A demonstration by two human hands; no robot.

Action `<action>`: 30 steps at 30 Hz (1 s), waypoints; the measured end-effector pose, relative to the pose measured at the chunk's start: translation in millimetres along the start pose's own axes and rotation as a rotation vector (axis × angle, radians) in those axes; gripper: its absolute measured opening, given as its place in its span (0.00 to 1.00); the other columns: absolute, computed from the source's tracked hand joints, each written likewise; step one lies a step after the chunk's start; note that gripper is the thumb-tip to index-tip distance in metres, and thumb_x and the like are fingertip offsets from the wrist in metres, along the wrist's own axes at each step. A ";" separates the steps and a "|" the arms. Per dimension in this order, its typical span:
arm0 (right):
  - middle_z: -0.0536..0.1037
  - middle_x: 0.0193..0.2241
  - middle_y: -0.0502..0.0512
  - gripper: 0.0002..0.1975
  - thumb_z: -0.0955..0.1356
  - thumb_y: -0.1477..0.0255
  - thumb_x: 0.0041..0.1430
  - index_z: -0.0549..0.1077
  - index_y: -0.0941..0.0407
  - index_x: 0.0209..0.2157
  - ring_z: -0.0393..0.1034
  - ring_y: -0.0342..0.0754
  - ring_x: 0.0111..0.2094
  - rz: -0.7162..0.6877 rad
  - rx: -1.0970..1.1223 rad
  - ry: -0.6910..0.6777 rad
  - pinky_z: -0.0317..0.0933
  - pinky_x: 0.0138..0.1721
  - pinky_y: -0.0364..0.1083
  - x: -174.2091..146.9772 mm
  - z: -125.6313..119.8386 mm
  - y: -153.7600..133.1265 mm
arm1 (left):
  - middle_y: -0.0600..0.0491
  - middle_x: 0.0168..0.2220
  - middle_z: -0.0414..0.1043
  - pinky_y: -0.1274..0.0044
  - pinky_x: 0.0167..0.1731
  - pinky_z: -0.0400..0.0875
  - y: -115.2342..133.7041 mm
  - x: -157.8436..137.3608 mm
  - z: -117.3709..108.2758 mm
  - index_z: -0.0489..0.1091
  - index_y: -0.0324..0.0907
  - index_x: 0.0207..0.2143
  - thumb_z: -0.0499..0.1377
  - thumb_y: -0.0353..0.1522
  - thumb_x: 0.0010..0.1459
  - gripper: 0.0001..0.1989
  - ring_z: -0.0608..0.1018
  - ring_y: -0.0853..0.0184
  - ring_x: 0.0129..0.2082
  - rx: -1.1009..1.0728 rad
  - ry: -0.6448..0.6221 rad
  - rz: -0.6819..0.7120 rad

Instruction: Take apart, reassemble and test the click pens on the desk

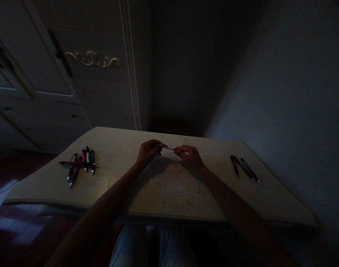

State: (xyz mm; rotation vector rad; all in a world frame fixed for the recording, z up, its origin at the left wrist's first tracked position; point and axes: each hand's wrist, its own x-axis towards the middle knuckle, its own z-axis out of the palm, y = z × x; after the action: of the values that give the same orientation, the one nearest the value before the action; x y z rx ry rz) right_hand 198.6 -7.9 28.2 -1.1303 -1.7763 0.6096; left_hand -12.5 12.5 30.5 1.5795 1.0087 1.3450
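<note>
Both my hands meet over the far middle of the table. My left hand (151,151) pinches one end of a thin, light-coloured pen (168,148). At its other end, the fingers of my right hand (188,154) are closed around the pen's dark tip. The pen lies roughly level between them; its ends are hidden by my fingers. Beneath and nearer to me is a sheet of paper (171,181) covered in scribbled marks, flat on the table.
The pale table (111,148) carries a loose pile of several pens (79,163) at left. Three pens lie at right, one of them a blue pen (250,170). A wall (297,92) borders the right side; a white wardrobe (102,96) stands behind at left. The room is dim.
</note>
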 end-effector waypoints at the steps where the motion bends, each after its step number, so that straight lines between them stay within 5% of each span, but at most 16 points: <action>1: 0.79 0.29 0.55 0.08 0.71 0.67 0.54 0.82 0.56 0.33 0.72 0.48 0.32 -0.018 -0.006 0.007 0.62 0.37 0.47 0.2 -0.3 0.4 | 0.54 0.18 0.70 0.81 0.17 0.65 2.0 -0.9 -0.2 0.72 0.37 0.30 0.64 0.46 0.51 0.19 0.72 0.72 0.16 0.021 0.006 -0.014; 11: 0.79 0.29 0.55 0.07 0.72 0.67 0.54 0.82 0.55 0.33 0.72 0.48 0.32 -0.054 0.031 0.001 0.63 0.37 0.47 -1.9 -0.5 -3.4 | 0.57 0.09 0.57 0.81 0.12 0.55 8.8 -5.5 -1.0 0.60 0.40 0.14 0.53 0.56 0.57 0.31 0.63 0.74 0.10 0.133 0.043 -0.129; 14: 0.78 0.28 0.54 0.08 0.71 0.67 0.54 0.82 0.56 0.32 0.71 0.48 0.31 -0.019 0.064 -0.014 0.62 0.36 0.47 -2.1 -0.4 -4.0 | 0.54 0.16 0.66 0.82 0.13 0.58 5.5 -3.7 -1.9 0.67 0.37 0.23 0.52 0.56 0.57 0.30 0.68 0.73 0.12 0.029 0.026 -0.113; 17: 0.77 0.27 0.54 0.09 0.71 0.66 0.54 0.81 0.57 0.31 0.70 0.47 0.30 0.020 0.081 -0.021 0.61 0.34 0.46 -1.2 -2.6 -3.3 | 0.49 0.32 0.76 0.82 0.16 0.65 3.0 -1.4 -1.8 0.69 0.37 0.42 0.63 0.52 0.50 0.28 0.75 0.71 0.19 -0.057 -0.014 -0.033; 19: 0.76 0.25 0.53 0.10 0.70 0.66 0.54 0.81 0.57 0.31 0.69 0.46 0.29 0.035 0.080 -0.028 0.60 0.33 0.45 -0.5 -4.4 -2.6 | 0.48 0.35 0.76 0.81 0.18 0.68 1.4 -0.2 -1.1 0.69 0.38 0.45 0.67 0.48 0.46 0.30 0.77 0.70 0.22 -0.075 -0.059 0.001; 25: 0.76 0.25 0.53 0.08 0.70 0.67 0.55 0.82 0.56 0.31 0.69 0.46 0.28 -0.018 0.025 -0.029 0.60 0.33 0.45 -0.6 -3.7 -0.6 | 0.54 0.19 0.70 0.81 0.16 0.65 2.3 -1.8 -0.4 0.72 0.37 0.32 0.64 0.47 0.50 0.20 0.72 0.72 0.15 0.022 -0.063 -0.024; 30: 0.79 0.28 0.55 0.06 0.71 0.69 0.55 0.82 0.55 0.33 0.71 0.47 0.31 -0.132 -0.048 -0.009 0.63 0.36 0.47 -1.8 0.1 0.5 | 0.57 0.11 0.60 0.82 0.11 0.56 5.3 -5.2 0.1 0.65 0.39 0.20 0.54 0.53 0.57 0.28 0.64 0.74 0.10 0.142 -0.008 -0.107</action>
State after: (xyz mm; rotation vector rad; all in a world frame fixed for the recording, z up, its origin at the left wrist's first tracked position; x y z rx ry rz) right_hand 199.1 -9.3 27.0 -1.0342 -1.8660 0.4957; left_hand -12.7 5.8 33.7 1.6094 1.1895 1.2155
